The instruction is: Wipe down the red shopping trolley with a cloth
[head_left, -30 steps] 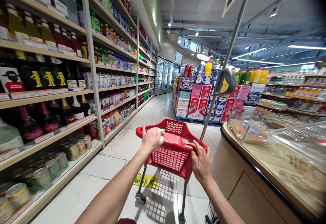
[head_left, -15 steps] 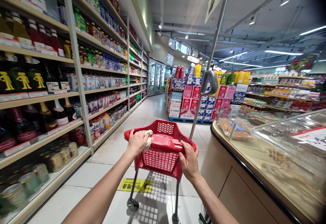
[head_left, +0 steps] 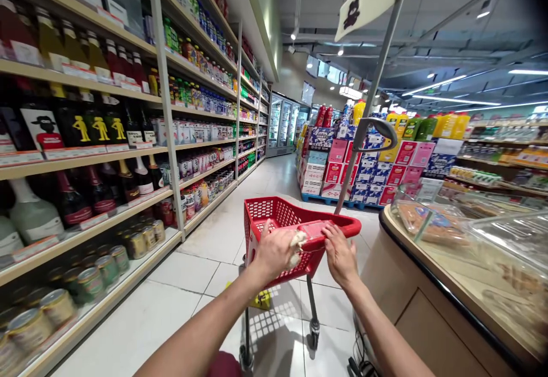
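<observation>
Left: shelves recede from the viewer. Bottles stand in rows behind the front edge of the second-lowest board; cans occupy the lowest, near its front edge.

Left of centre: a yellow sign lies on the floor, partly hidden by the left forearm. Fridges stand in the background, beyond the far end of the shelves.

Centre: the red cart stands on the floor between shelves and counter, its handle along the near edge, slanting up to the right. The left hand is closed on a whitish cloth, bunched against the handle's left portion; its fingertips are hidden. The right hand has its fingers pressed together and bent over the handle, near the right end, with the thumb on the near side.

Right of centre: boxes are stacked on a blue pallet behind the cart. A pole, rising behind the handle's right end, bears a cream flag.

Right: the counter carries a food pack near its far left corner; cables lie on the floor at its base.
</observation>
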Action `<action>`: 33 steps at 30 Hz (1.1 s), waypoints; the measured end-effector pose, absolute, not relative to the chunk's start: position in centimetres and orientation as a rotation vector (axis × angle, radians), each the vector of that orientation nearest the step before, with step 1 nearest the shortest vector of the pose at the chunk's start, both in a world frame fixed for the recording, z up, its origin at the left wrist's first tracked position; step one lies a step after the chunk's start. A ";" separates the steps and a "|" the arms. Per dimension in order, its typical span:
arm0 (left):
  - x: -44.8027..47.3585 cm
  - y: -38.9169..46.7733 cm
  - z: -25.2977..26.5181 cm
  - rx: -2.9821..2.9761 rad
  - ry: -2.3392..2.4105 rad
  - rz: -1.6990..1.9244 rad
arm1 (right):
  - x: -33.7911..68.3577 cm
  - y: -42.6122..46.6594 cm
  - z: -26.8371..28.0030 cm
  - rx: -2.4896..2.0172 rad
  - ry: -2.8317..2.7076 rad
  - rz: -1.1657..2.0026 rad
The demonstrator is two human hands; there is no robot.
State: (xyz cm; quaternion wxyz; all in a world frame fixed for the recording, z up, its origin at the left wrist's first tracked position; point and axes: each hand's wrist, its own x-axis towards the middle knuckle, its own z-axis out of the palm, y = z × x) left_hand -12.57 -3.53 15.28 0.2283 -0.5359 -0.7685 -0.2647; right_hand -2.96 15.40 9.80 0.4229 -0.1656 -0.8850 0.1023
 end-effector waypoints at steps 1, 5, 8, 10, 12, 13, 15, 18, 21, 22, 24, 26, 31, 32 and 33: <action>-12.8 -4.1 15.5 -1.443 -2.180 -0.788 | -2.9 15.5 9.9 -0.421 -2.230 0.254; -12.0 -4.5 15.5 -1.391 -2.300 -0.925 | -2.6 15.0 10.0 -0.511 -2.235 0.273; -9.4 -2.8 14.8 -1.466 -2.133 -0.922 | -2.2 13.6 9.7 -0.372 -2.253 0.274; -8.1 -1.9 14.3 -1.551 -2.003 -0.922 | -1.6 13.3 9.4 -0.270 -2.254 0.279; -8.0 -2.0 13.8 -1.669 -1.899 -0.925 | -0.8 13.8 9.5 -0.261 -2.246 0.285; -8.4 -2.4 13.5 -1.713 -1.871 -0.939 | -0.3 14.2 9.6 -0.278 -2.251 0.288; -9.9 -3.5 12.6 -1.676 -1.908 -1.011 | 0.4 14.7 9.8 -0.346 -2.267 0.309; -11.8 -4.0 11.0 -1.364 -2.104 -1.125 | 0.9 14.0 9.9 -0.422 -2.242 0.366; -11.4 -2.2 9.8 -1.320 -2.110 -1.119 | 0.9 12.7 9.8 -0.323 -2.176 0.391; -11.1 -1.4 9.6 -1.386 -2.057 -1.095 | 1.0 12.5 9.7 -0.303 -2.158 0.382; -11.0 -0.5 9.3 -1.495 -1.963 -1.022 | 1.3 12.9 9.6 -0.327 -2.163 0.334; -12.1 -1.2 8.9 -1.496 -1.981 -0.938 | 1.8 14.0 9.6 -0.380 -2.223 0.269; -15.1 -4.2 7.4 -1.075 -2.243 -0.889 | 2.2 14.4 9.5 -0.489 -2.217 0.056; -14.8 -3.9 7.0 -1.055 -2.246 -0.896 | 2.0 13.9 9.5 -0.482 -2.212 -0.010; -14.1 -3.3 6.7 -1.104 -2.220 -0.927 | 1.9 13.3 9.4 -0.463 -2.214 -0.072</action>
